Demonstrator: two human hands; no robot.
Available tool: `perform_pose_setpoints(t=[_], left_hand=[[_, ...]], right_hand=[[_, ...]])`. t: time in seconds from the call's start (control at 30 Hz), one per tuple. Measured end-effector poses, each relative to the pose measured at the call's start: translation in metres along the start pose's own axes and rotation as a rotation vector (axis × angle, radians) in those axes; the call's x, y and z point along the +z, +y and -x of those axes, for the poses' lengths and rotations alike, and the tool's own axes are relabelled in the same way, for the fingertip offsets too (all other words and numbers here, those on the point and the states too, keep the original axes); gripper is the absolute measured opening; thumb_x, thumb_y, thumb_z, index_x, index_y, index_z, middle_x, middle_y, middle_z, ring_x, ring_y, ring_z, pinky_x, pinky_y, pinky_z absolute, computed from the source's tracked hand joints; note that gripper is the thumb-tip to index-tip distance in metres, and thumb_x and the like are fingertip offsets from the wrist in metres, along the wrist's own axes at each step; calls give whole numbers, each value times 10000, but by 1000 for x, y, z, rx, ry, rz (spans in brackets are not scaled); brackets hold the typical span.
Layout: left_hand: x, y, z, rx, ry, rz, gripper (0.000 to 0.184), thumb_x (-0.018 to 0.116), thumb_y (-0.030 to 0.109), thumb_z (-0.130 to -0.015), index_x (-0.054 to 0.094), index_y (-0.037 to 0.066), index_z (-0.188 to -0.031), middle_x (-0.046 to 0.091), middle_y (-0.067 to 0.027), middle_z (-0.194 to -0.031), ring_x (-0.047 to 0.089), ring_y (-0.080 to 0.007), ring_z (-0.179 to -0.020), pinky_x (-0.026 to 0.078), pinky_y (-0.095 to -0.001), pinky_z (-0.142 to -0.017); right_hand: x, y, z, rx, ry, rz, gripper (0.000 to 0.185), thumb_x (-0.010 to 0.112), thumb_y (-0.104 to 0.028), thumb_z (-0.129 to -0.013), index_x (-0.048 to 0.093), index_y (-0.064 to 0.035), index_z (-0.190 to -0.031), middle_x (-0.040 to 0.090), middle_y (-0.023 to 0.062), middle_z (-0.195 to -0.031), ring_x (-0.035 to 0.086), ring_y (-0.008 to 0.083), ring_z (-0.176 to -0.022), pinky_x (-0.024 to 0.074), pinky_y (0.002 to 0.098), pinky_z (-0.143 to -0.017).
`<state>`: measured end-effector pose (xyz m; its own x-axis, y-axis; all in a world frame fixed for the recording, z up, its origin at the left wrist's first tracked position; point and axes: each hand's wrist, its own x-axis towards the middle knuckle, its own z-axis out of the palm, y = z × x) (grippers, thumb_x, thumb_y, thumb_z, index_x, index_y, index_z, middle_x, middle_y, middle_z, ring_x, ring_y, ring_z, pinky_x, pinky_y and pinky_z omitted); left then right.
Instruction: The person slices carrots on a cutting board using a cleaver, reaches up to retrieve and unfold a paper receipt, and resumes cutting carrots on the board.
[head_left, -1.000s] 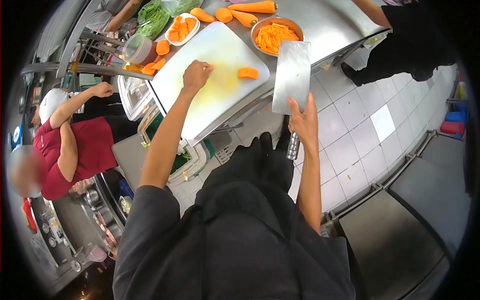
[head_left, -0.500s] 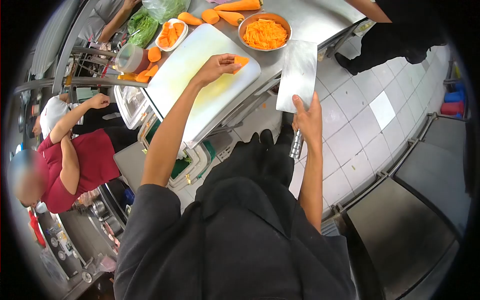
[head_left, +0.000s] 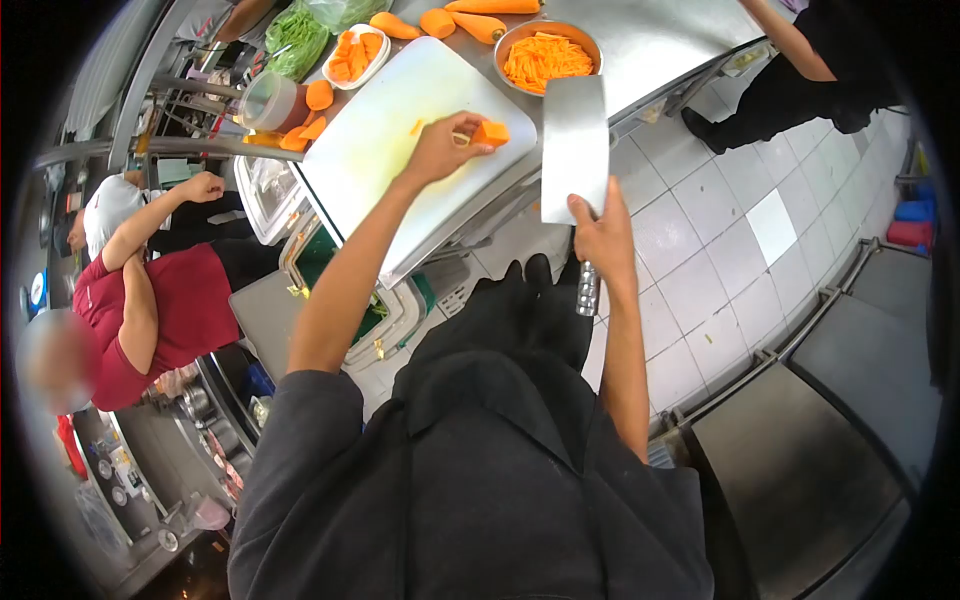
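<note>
Steel table [head_left: 665,40]; white cutting board [head_left: 375,165] at its near edge; cleaver [head_left: 574,150] just off board's right corner, right hand [head_left: 604,238] gripping handle [head_left: 588,292]; bowl [head_left: 549,27] of carrot shreds [head_left: 546,63] beyond far edge; carrot block [head_left: 490,133] pinched in left hand [head_left: 438,152] over same corner.

One cam, head-worn, wide fisheye, black vignette at corners. Looks forward and steeply down past the wearer's torso [head_left: 500,490], which is nearest and fills bottom centre. Both forearms [head_left: 345,275] run up-frame toward the cutting board [head_left: 375,205], farther out, top centre. Tiled floor [head_left: 690,235] right of middle; person in red [head_left: 190,310] at left edge appears sideways.
</note>
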<state>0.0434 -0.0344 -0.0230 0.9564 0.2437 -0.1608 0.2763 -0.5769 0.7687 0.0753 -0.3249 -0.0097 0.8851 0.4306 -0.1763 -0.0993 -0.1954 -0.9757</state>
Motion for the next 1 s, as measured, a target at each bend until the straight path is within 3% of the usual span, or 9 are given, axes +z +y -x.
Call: perform_pose_setpoints(t=[0.03,0.1,0.13,0.3,0.37,0.5,0.6,0.77,1.0], left_hand=[[4,-8,1,4,-5,-2,483,828,243,-797,662,59,-1212,708,-101,-1093,666,-159,-981,526,-321,-891],[12,-14,11,94,62,-164,530,834,261,-793,639,86,-1253,696,-69,-1135,642,-135,-1046,506,-314,-926],[11,-11,15,146,75,-123,460,813,273,-817,662,79,-1206,695,-67,-1124,640,-146,-1046,500,-323,-932],[7,-5,10,-30,256,2,352,782,322,-837,688,36,-1019,723,-108,-930,682,-154,-816,531,-298,-786],[9,-6,3,-274,125,56,321,728,336,-893,669,26,-951,671,-50,-788,623,-100,-694,522,-244,-669],[14,0,0,-290,53,-22,330,705,362,-907,638,39,-894,639,-41,-732,589,-82,-632,506,-233,-618],[11,-1,-8,-366,-10,30,318,698,353,-910,614,47,-886,636,-38,-741,596,-87,-658,506,-237,-625],[9,5,-9,-414,-53,185,268,693,308,-906,602,56,-893,623,-38,-745,603,-101,-688,524,-243,-649],[6,10,-11,-453,-75,135,261,694,306,-902,598,65,-873,629,-40,-750,613,-108,-681,535,-248,-655]], right_hand=[[5,-2,0,1,6,-2,262,612,-76,-920,500,13,-1139,680,182,-840,684,316,-719,533,392,-655],[17,-6,5,92,-71,28,276,608,-75,-905,495,19,-1139,673,282,-949,652,469,-955,506,453,-832],[24,2,4,-29,-56,42,288,609,-100,-903,491,12,-1141,645,331,-967,608,517,-973,491,488,-817],[35,8,-1,-22,-125,163,318,607,-112,-903,466,22,-1155,648,335,-957,610,523,-946,476,529,-809],[34,7,-3,-17,-151,176,313,605,-106,-901,469,24,-1151,648,335,-959,610,521,-950,473,529,-818],[35,11,-5,18,-171,153,328,608,-107,-895,471,24,-1163,650,330,-956,615,517,-943,472,527,-822],[36,16,-8,-48,-132,191,282,627,-127,-906,506,7,-1123,669,264,-991,650,432,-923,491,465,-815],[36,17,-11,55,-218,184,306,615,-140,-918,494,7,-1157,653,212,-858,588,256,-551,479,389,-542],[38,23,-12,58,-201,187,318,608,-154,-927,479,-1,-1175,643,198,-807,563,227,-476,445,374,-472]])
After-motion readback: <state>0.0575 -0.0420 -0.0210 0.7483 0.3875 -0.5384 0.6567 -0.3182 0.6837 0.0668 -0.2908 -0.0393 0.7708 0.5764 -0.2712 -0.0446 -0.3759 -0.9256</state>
